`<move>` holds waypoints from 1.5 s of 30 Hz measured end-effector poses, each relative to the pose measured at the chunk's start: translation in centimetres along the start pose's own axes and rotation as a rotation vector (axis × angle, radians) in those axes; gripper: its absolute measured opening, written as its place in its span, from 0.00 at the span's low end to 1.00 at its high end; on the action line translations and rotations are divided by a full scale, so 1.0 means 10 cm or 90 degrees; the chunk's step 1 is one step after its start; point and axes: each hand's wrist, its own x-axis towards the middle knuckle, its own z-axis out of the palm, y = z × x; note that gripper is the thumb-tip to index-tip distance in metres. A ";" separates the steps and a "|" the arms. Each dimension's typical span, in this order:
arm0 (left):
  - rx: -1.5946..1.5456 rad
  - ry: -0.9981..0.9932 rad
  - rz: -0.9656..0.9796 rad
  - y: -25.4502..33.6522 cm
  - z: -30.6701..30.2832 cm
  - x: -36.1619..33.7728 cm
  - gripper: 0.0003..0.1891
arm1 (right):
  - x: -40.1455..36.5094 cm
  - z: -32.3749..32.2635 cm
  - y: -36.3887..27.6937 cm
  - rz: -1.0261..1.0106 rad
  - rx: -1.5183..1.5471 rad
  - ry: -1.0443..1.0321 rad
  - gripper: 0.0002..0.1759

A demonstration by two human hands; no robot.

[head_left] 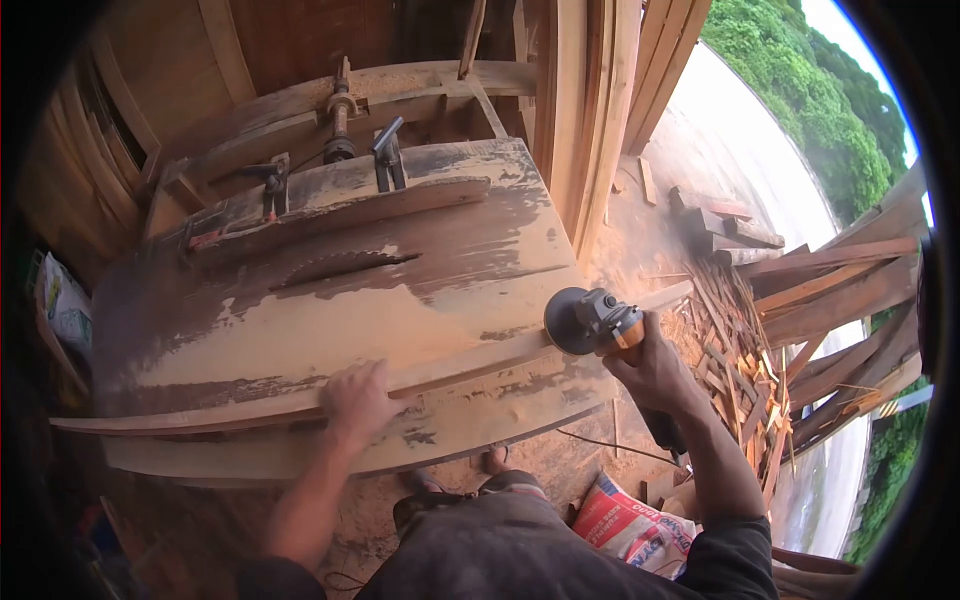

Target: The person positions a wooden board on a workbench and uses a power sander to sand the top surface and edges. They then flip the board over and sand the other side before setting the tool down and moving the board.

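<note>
A long, narrow wooden board lies across the sawdust-covered saw table, its ends sticking out past both sides. My left hand is closed over the board left of its middle, pressing it against the table. In my right hand is an angle grinder, held round its body. The grinder's dark round disc is tilted against the board toward its right end.
A saw blade shows in the table's slot, behind it a wooden fence with clamps. Offcuts are heaped on the floor at right. A red and white sack lies near my feet. A cord trails below the table edge.
</note>
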 end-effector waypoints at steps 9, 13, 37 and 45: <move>-0.001 -0.008 -0.005 0.03 0.00 0.02 0.31 | -0.21 0.62 -0.87 -0.040 -0.056 -0.125 0.38; -0.014 0.004 0.004 0.07 -0.07 0.05 0.28 | -0.19 0.40 -0.63 -0.014 -0.068 -0.088 0.37; 0.032 0.016 -0.019 0.13 0.01 0.06 0.30 | 0.17 -0.88 0.89 0.175 -0.028 0.014 0.40; 0.060 0.018 -0.013 0.10 0.02 0.08 0.31 | 0.33 -1.10 1.56 0.142 0.000 0.113 0.36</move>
